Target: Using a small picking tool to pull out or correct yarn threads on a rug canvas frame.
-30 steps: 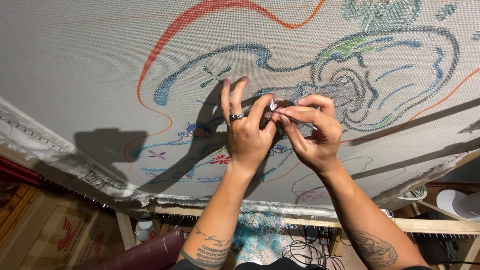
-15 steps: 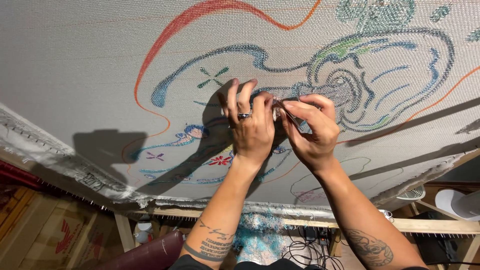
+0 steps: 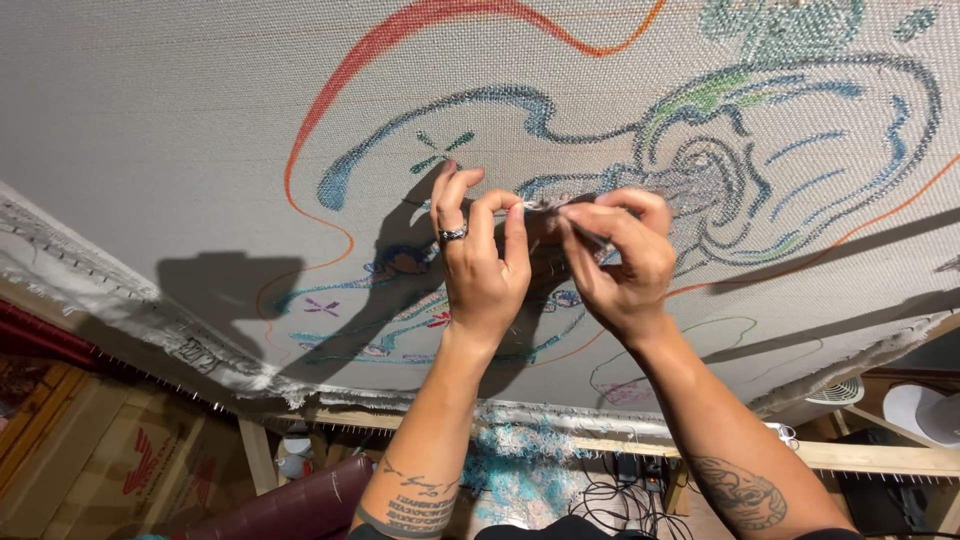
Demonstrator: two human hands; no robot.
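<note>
Overhead, head view: your left hand (image 3: 487, 262), ring on one finger, and right hand (image 3: 618, 258) meet fingertip to fingertip, both pinched shut on a small grey tuft of yarn (image 3: 548, 206), probably, held against the stretched backing cloth (image 3: 180, 130) beside its blue swirl outline (image 3: 800, 150). Wooden frame rail (image 3: 880, 456) below.

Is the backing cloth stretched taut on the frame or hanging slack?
Taut: the cloth lies flat and unwrinkled, its edge pinned along the wooden frame.
</note>
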